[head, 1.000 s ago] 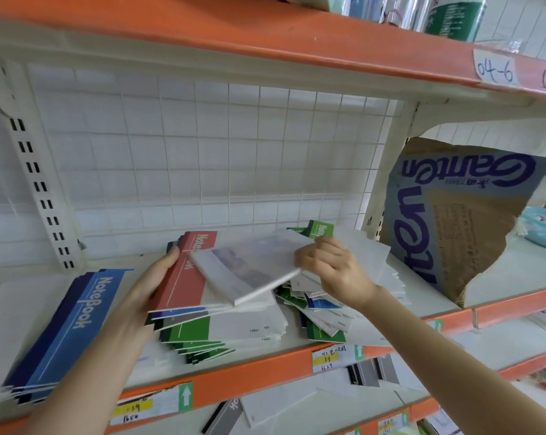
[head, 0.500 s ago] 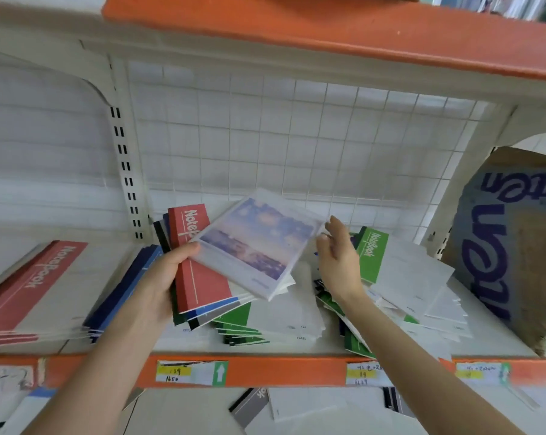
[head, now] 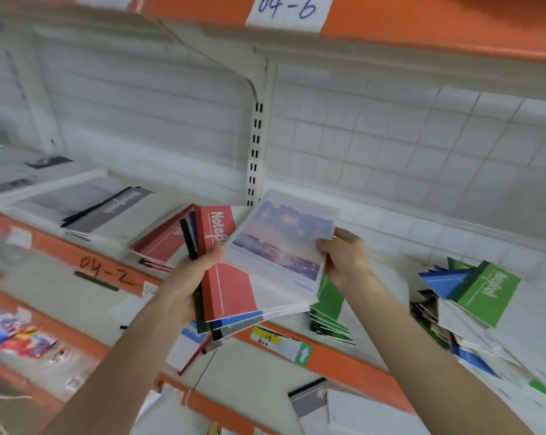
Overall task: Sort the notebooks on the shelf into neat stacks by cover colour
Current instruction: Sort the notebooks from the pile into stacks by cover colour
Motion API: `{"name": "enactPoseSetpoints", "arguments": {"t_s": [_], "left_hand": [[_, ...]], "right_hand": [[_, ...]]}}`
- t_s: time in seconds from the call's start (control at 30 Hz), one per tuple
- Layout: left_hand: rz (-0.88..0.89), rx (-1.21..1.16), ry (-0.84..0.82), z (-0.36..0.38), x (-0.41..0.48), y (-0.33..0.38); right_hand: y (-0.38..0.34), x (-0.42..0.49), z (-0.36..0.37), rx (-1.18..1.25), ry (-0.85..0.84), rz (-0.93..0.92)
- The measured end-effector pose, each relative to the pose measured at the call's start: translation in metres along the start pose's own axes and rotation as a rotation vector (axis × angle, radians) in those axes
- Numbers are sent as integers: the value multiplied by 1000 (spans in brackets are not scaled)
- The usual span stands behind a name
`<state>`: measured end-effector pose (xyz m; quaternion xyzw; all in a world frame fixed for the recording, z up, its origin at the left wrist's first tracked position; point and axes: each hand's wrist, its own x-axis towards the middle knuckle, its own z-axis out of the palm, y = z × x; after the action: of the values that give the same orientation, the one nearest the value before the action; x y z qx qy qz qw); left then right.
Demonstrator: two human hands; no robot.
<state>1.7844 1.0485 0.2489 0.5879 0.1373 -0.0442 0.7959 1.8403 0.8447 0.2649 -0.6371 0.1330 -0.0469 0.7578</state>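
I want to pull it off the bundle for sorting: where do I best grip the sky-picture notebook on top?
Its right edge, from the right. The sky-picture notebook lies tilted atop the red notebook, that edge overhanging free, where the right hand pinches it; the left hand clamps the opposite side.

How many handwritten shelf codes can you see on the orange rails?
2 in full: 04-6 on a white label on the top rail, and 04-2 written on the lower rail. A third tag, beginning 04, is partly hidden behind the left forearm.
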Motion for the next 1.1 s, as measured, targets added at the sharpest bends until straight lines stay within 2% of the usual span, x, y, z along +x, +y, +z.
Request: {"name": "enactPoseSetpoints", "arguments": {"t_s": [0.33,0.67,0.83,1.1], "left_hand": [[-44,10,55,-121,-5,23],[-21,16,-10,-268,-6,61],[11,0,3,-315,-6,68],[70,-36,62,-356,28,79]], "right_hand": [[12,-32,107,65,-187,-45],[63,-83,238,132,-230,93],[71,-96,281,103,-258,130],[84,-76,335,-9,-412,138]]}}
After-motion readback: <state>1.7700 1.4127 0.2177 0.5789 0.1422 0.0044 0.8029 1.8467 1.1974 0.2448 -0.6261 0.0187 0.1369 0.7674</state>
